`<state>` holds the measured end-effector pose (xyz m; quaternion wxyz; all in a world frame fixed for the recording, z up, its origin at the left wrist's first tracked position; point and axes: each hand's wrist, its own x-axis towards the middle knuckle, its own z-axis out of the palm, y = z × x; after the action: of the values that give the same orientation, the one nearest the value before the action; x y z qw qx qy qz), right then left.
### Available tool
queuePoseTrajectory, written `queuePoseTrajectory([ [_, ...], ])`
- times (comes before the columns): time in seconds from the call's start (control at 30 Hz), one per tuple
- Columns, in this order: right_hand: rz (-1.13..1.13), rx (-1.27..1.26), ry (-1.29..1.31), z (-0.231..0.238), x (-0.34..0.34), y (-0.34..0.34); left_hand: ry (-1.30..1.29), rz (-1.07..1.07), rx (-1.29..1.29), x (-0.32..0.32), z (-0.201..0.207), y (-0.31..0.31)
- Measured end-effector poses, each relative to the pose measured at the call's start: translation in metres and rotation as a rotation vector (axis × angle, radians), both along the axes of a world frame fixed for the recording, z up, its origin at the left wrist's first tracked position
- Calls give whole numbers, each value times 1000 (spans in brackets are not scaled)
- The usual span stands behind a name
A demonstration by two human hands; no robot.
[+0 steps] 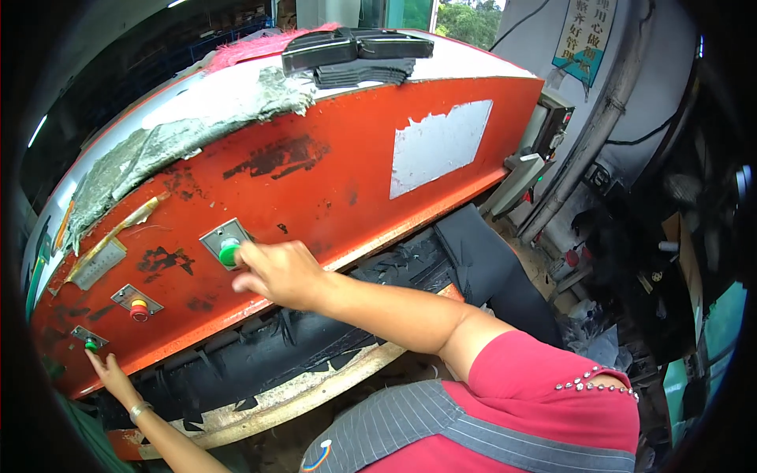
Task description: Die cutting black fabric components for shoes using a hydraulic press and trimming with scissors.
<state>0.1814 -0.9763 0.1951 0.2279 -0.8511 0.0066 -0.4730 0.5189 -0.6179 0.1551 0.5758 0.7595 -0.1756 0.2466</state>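
Two green push buttons sit on the orange front panel (347, 169) of a large machine. At the far left, my left hand (115, 380) reaches up with a fingertip at the lower green button (91, 344). My right hand (285, 272) is at the other green button (229, 254), with its digits apart and at least one against the button's edge. Neither hand grips anything. Between them sits a red mushroom-shaped button (139, 310) with a yellow collar, untouched. Part of the right-hand button is hidden behind my fingers.
Black moulded pieces (359, 49) and a stack of dark sheets (364, 72) lie on top of the machine. Worn grey cloth (189, 134) drapes over its edge. Black material (489, 268) hangs below the panel, by a worn pale rail (300, 404). A pipe (603, 130) runs down the right wall.
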Motion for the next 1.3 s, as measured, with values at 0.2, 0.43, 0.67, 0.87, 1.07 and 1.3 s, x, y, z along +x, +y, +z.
queuePoseTrajectory([
  [0.2,128,117,821,-66,-71,27,111,-369,321,-160,-69,-62],
  [0.43,139,137,1158,-92,-175,21,54,-823,710,-362,-71,-139],
  [0.67,-69,-14,906,-121,-211,30,-17,-607,829,-412,-83,-163],
  [0.87,-69,-23,896,-129,-226,28,-11,-589,829,-419,-93,-175],
  [1.07,351,188,1254,-116,-257,9,165,-924,1320,-423,-75,-186],
  [1.3,-172,159,665,-121,-265,-118,-309,-987,494,-468,-108,-327],
])
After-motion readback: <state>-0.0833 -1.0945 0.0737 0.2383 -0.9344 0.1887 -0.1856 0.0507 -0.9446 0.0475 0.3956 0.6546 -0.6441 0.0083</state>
